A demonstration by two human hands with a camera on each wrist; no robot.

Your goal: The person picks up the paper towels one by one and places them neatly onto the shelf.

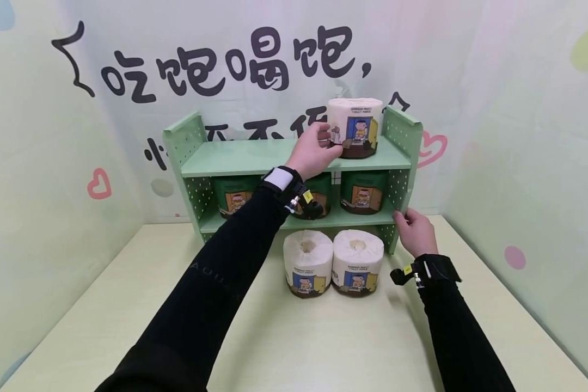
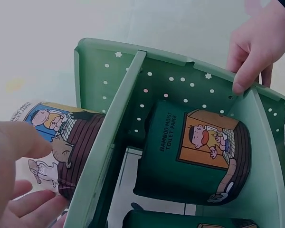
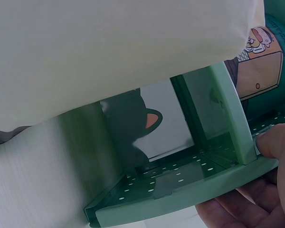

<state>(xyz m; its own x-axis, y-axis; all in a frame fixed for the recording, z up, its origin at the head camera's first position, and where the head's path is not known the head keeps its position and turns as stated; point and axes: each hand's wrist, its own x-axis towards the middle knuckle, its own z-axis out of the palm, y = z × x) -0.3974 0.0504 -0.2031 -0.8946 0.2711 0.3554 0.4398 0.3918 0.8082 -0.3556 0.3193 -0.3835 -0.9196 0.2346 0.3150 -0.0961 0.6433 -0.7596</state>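
Observation:
A white-wrapped toilet paper roll (image 1: 355, 128) with a cartoon print stands upright at the right end of the green shelf's (image 1: 245, 158) top board. My left hand (image 1: 316, 146) is at its left side. In the left wrist view, the thumb and loosely extended fingers (image 2: 35, 209) are close against the wrapper; exact contact is hard to tell. My right hand (image 1: 415, 233) grips the shelf's right side panel low down, thumb inside and fingers outside, as the right wrist view shows on the perforated panel (image 3: 180, 204).
Several green rolls (image 1: 364, 191) stand on the lower board, one partly behind my left wrist. Two white rolls (image 1: 308, 263) (image 1: 357, 262) stand side by side on the pale table (image 1: 294, 348) before the shelf. A printed cloth backdrop (image 1: 103, 109) surrounds the table.

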